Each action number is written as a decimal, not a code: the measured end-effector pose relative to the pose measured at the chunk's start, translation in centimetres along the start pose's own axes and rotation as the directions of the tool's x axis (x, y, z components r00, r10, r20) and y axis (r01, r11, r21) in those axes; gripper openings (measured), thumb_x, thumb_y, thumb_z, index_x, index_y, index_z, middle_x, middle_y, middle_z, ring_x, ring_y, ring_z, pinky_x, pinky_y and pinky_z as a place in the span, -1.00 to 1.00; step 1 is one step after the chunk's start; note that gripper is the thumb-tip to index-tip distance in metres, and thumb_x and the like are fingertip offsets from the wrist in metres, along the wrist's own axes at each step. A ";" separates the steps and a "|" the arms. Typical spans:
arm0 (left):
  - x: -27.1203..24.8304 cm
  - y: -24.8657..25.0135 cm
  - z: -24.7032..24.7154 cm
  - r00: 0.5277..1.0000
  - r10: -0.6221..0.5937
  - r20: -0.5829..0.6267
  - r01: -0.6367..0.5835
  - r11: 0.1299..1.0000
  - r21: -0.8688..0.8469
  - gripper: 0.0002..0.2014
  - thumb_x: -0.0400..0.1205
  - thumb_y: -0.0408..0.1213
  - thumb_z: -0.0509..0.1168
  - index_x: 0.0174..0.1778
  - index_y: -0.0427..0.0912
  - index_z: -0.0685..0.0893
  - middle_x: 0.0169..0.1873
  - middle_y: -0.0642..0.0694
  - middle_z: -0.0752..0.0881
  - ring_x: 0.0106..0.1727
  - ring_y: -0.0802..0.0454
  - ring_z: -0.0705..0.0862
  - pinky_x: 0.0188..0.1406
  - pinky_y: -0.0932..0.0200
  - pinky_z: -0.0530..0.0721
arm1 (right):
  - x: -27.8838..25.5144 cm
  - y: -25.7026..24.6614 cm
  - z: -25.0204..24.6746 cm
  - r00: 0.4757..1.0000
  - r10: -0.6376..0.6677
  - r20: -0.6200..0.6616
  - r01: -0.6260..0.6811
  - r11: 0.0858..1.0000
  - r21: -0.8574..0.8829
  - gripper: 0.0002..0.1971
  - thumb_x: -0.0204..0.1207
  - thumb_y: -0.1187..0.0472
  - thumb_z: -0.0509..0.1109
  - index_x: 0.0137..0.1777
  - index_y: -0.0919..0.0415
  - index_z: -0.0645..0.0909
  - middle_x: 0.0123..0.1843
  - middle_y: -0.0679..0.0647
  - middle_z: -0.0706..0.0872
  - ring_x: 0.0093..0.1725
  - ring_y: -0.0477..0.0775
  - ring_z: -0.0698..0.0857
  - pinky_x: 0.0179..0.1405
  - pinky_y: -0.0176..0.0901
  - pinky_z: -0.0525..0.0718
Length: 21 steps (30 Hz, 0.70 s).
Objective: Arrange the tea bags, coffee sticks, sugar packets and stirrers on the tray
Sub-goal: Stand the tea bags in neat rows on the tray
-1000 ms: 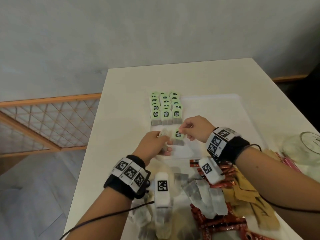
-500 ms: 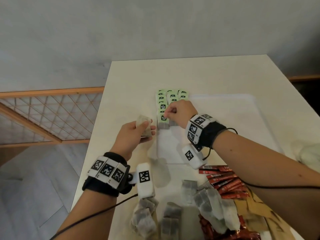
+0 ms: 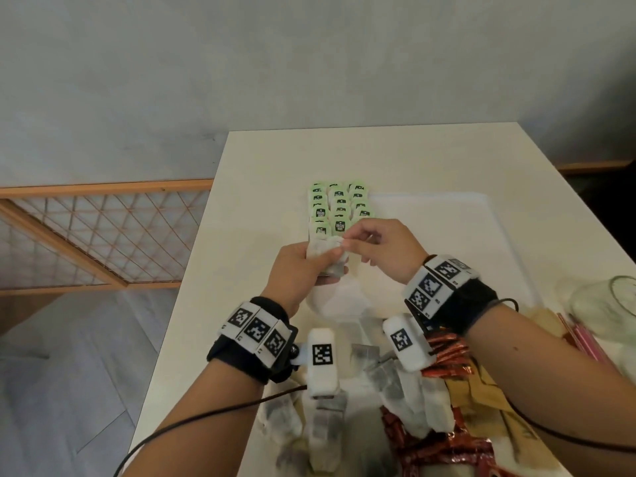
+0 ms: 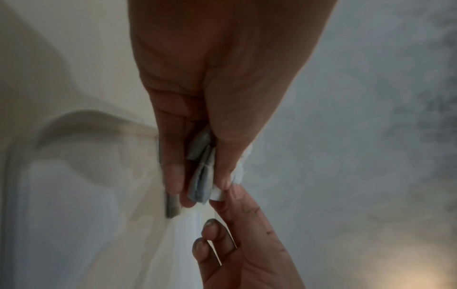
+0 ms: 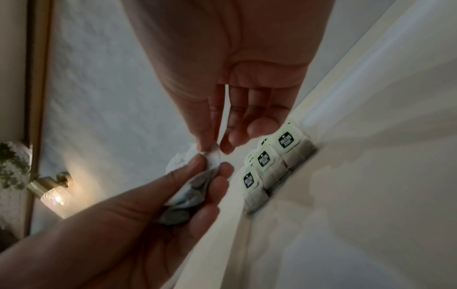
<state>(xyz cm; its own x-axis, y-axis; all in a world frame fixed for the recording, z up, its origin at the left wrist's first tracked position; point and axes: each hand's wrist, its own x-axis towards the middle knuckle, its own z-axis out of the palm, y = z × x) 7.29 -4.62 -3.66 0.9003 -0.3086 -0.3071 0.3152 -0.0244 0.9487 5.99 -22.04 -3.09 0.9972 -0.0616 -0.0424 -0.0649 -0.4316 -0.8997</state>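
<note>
While the left hand (image 3: 303, 266) grips a small bundle of loose tea bags (image 3: 327, 253) between thumb and curled fingers, the right hand (image 3: 385, 249) pinches the white upper edge of one bag with thumb and forefinger, its other fingers loosely spread. Both hands meet above the near left part of the white tray (image 3: 447, 235), which lies on the pale table (image 3: 413, 156). At the tray's far left corner, arranged tea bags with green tags (image 3: 339, 208) stand in three neat columns, overlapping front to back. The wrist views confirm the grips: the bundle (image 4: 201, 172) is clamped in the left hand, and the right thumb and forefinger close on its white edge (image 5: 213, 156), just beside the tagged rows (image 5: 267, 166). Nearer the person, more loose tea bags (image 3: 406, 390), red coffee sticks (image 3: 447, 352) and brown sugar packets (image 3: 481, 394) lie heaped together. Pink stirrers (image 3: 581, 335) lie at right beside a clear glass jar (image 3: 605, 304).
</note>
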 end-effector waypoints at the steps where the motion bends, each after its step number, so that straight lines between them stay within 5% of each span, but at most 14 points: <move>1: -0.3 0.0 0.4 1.000 0.001 0.011 -0.002 1.000 0.014 -0.75 0.61 -0.31 0.45 0.14 -0.38 0.76 -0.09 -0.30 0.83 -0.13 -0.13 0.83 -0.14 0.09 0.82 | -0.6 0.1 -0.3 1.000 -0.003 -0.017 0.003 1.000 0.007 -0.93 0.48 0.15 0.54 -0.09 0.12 0.77 -0.19 0.08 0.78 -0.37 -0.07 0.65 -0.33 -0.33 0.60; 6: -1.4 0.1 1.7 0.999 0.029 -0.038 -0.023 0.987 0.161 -0.76 0.61 -0.19 0.46 0.06 -0.28 0.79 -0.17 -0.21 0.84 -0.33 0.03 0.80 -0.28 0.15 0.82 | -3.3 0.7 -1.8 0.992 0.069 -0.107 -0.065 0.997 0.039 -0.89 0.55 0.23 0.45 -0.20 0.10 0.62 -0.27 0.05 0.71 -0.40 -0.02 0.67 -0.37 -0.15 0.62; 10: -2.1 -0.1 2.4 0.979 0.136 -0.152 -0.085 0.949 0.305 -0.83 0.56 -0.12 0.49 -0.15 -0.16 0.82 -0.36 -0.16 0.81 -0.44 0.06 0.71 -0.20 0.08 0.78 | -4.9 0.8 -2.4 0.968 0.154 -0.196 -0.138 0.986 0.092 -0.86 0.55 0.22 0.44 -0.22 0.21 0.58 -0.35 0.12 0.75 -0.40 0.03 0.72 -0.34 -0.09 0.72; 14: -3.4 -0.2 4.5 0.971 0.237 -0.030 -0.200 0.874 0.443 -0.83 0.56 -0.18 0.49 -0.35 -0.09 0.81 -0.58 0.12 0.70 -0.54 0.20 0.61 -0.33 0.18 0.67 | -5.5 0.8 -2.0 0.956 0.204 -0.213 -0.185 0.977 0.106 -0.85 0.53 0.23 0.42 -0.17 0.30 0.58 -0.41 0.14 0.78 -0.40 0.12 0.77 -0.26 -0.03 0.79; 18: -3.6 -1.0 5.3 0.956 0.291 0.049 -0.269 0.791 0.549 -0.90 0.53 -0.10 0.49 -0.15 -0.02 0.86 -0.44 0.06 0.77 -0.47 0.15 0.67 -0.31 0.12 0.67 | -5.8 0.2 -1.3 0.959 0.177 -0.220 -0.177 0.984 0.020 -0.85 0.54 0.21 0.39 -0.20 0.27 0.56 -0.36 0.12 0.78 -0.43 0.10 0.78 -0.34 -0.14 0.71; 21: -3.3 -0.9 5.1 0.956 0.291 0.025 -0.254 0.787 0.562 -0.76 0.64 -0.21 0.35 -0.37 0.02 0.74 -0.52 0.09 0.71 -0.55 0.23 0.66 -0.41 0.31 0.60 | -5.6 0.2 -0.9 0.967 0.180 -0.179 -0.171 0.983 0.064 -0.81 0.56 0.13 0.39 -0.20 0.24 0.57 -0.29 0.12 0.80 -0.33 0.14 0.80 -0.25 0.00 0.79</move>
<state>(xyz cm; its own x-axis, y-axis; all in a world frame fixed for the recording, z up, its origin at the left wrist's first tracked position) 2.53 -8.41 -3.14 0.9453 -0.3258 -0.0153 -0.1497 -0.4751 0.8671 0.38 -22.59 -2.61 0.9462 -0.2983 -0.1255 -0.2324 -0.3563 -0.9050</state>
